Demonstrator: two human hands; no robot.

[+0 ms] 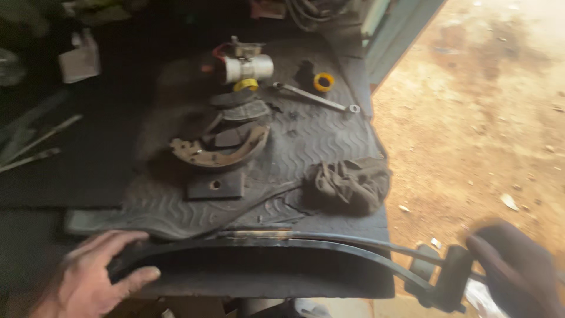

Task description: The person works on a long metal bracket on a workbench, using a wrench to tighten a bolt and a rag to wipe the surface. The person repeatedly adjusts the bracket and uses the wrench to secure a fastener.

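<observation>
Sunlit dirt ground [471, 118] beyond doorway.

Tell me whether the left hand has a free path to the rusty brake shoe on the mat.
Probably yes. The left hand rests on the curved black metal strip at the near edge, and only bare rubber mat lies between it and the brake shoe. Nothing stands in between.
</observation>
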